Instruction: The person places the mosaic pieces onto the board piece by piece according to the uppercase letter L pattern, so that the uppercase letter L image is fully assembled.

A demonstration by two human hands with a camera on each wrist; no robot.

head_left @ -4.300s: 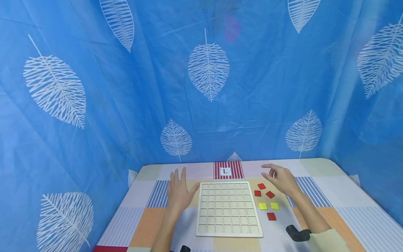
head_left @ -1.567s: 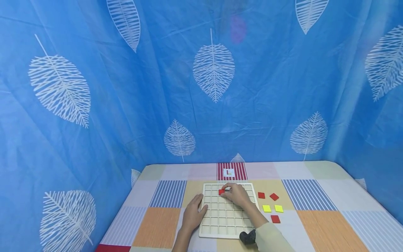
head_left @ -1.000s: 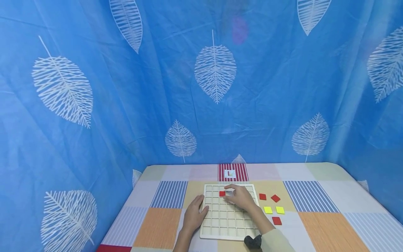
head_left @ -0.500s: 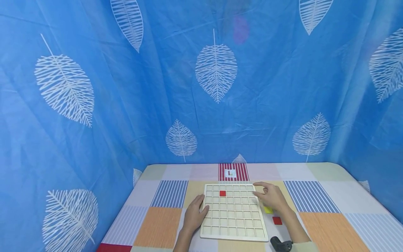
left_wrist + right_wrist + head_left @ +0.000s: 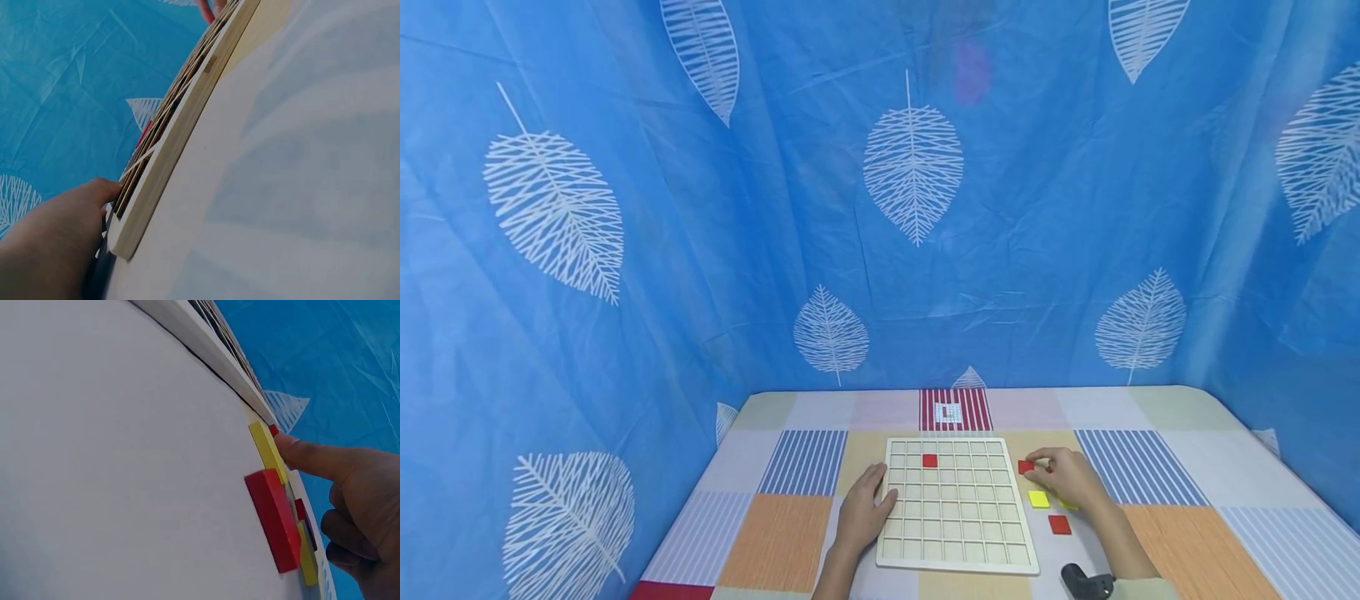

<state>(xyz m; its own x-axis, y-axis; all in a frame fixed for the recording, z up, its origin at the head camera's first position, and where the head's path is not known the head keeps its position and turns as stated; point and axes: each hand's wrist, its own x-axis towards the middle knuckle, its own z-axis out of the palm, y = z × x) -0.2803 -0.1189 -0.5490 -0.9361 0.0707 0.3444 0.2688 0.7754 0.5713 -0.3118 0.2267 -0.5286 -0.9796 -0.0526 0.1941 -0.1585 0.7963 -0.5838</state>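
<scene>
A cream grid board (image 5: 957, 569) lies on the table, with one red tile (image 5: 930, 461) in a cell of its second row from the far side. My left hand (image 5: 861, 512) rests at the board's left edge, fingers extended along it; the left wrist view shows part of the hand (image 5: 62, 231) right at the board's corner. Right of the board, my right hand (image 5: 1063, 477) pinches another red tile (image 5: 1025, 467) between thumb and forefinger. The right wrist view shows the thumb at that tile (image 5: 274, 429), with the other fingers curled.
Nearer the front lie a yellow tile (image 5: 1039, 499), a second yellow tile (image 5: 1070, 505) partly under the right hand, and a red tile (image 5: 1059, 524). A small printed grid pattern (image 5: 948, 412) lies beyond the board. A blue leaf-print curtain (image 5: 1000, 208) hangs behind the table.
The right hand set a red tile into the board, let go, and moved right to another red tile beside the board. Earlier, the left hand came down to the board's left edge.
</scene>
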